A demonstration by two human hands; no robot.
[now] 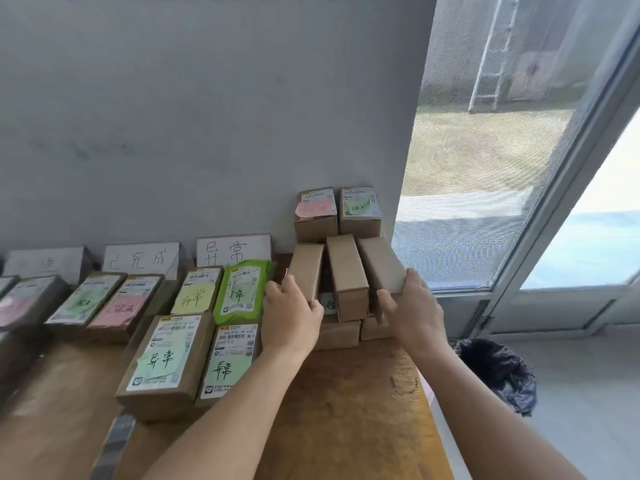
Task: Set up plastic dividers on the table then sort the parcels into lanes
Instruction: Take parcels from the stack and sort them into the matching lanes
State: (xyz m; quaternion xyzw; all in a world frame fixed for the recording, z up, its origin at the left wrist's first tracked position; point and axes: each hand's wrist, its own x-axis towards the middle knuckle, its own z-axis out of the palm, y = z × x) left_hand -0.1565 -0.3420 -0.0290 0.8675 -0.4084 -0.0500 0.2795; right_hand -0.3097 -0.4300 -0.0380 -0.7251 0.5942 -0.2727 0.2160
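Note:
Three plain brown boxes stand tilted side by side at the table's far right. My left hand (292,311) grips the left box (304,268). My right hand (412,306) grips the right box (381,263). The middle box (347,277) sits between them, untouched by either hand. They rest on lower flat boxes (337,336). Behind them two labelled parcels (337,213) lean at the wall. Left of my hands lie labelled parcels in lanes, among them a green bag (239,291) and a large box (162,362). A clear divider strip (114,445) runs along the table.
Handwritten paper signs (233,250) stand against the grey wall behind the lanes. The wooden table (346,410) ends at its right edge near a black bin bag (498,370) on the floor. A glass door and screened window fill the right side.

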